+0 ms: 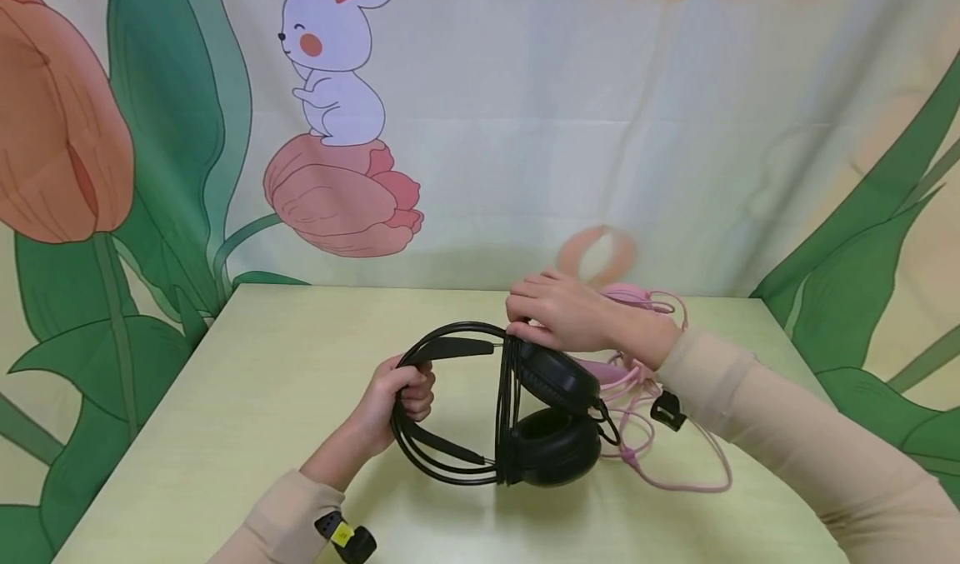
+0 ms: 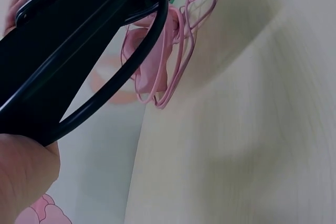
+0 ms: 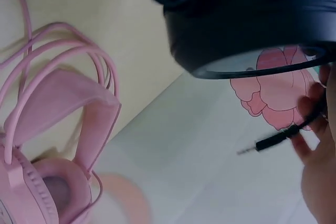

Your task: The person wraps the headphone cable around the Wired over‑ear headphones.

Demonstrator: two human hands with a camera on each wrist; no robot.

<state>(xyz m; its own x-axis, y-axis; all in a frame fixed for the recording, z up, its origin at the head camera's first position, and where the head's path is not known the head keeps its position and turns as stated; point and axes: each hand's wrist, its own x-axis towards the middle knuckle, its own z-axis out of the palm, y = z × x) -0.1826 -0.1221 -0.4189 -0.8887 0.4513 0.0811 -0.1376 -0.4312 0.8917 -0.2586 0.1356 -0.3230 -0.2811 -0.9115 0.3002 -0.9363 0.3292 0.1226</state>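
Observation:
A pair of black headphones point(image 1: 553, 381) is held up over the table, headband to the left and ear cups to the right. My left hand point(image 1: 393, 399) grips the padded headband with its fingers curled round it. The black cable point(image 1: 507, 414) is wound in several turns lengthwise round the headband and across beside the ear cups. At the upper ear cup, my right hand point(image 1: 561, 312) holds the cable's end. From its fingers the metal-tipped plug point(image 3: 269, 142) sticks out in the right wrist view.
Pink headphones point(image 3: 63, 106) with a loosely looped pink cable point(image 1: 678, 488) lie on the pale table point(image 1: 285, 364), behind and right of the black pair. A printed cloth point(image 1: 525, 131) with a rabbit and flowers hangs at the table's back edge.

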